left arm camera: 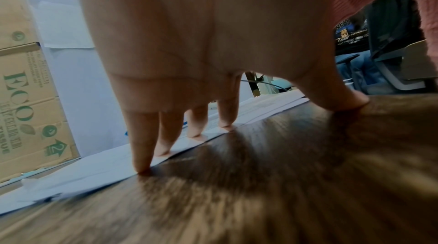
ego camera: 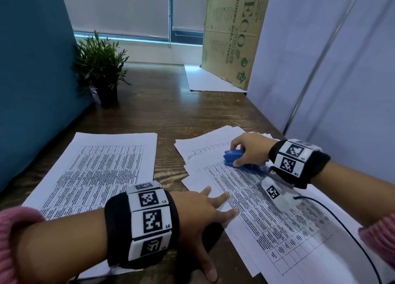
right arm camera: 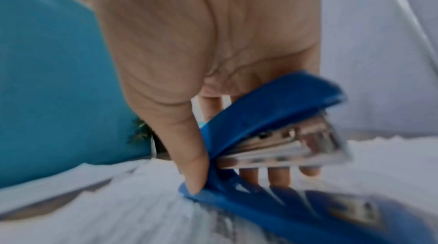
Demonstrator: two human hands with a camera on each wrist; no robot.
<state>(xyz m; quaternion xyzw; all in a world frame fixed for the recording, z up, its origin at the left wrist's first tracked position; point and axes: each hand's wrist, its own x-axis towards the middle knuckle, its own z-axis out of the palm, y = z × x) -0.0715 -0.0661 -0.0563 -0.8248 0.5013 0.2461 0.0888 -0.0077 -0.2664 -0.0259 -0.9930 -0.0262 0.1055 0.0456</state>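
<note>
A blue stapler (ego camera: 235,158) lies on a loose pile of printed sheets (ego camera: 277,219) at the right of the wooden desk (ego camera: 171,112). My right hand (ego camera: 249,149) grips the stapler from above, thumb on its near side and fingers on the far side. In the right wrist view the stapler (right arm camera: 272,135) gapes, its metal magazine showing. My left hand (ego camera: 205,211) is spread flat, fingertips (left arm camera: 142,167) pressing the left edge of the pile, thumb on the bare desk. A second, neat stack of printed sheets (ego camera: 102,168) lies at the left.
A small potted plant (ego camera: 100,70) stands at the back left beside a teal partition (ego camera: 32,80). A cardboard box (ego camera: 233,33) leans at the back right over a white sheet (ego camera: 209,80). White panels (ego camera: 320,70) wall the right side. A black cable (ego camera: 352,236) crosses the right pile.
</note>
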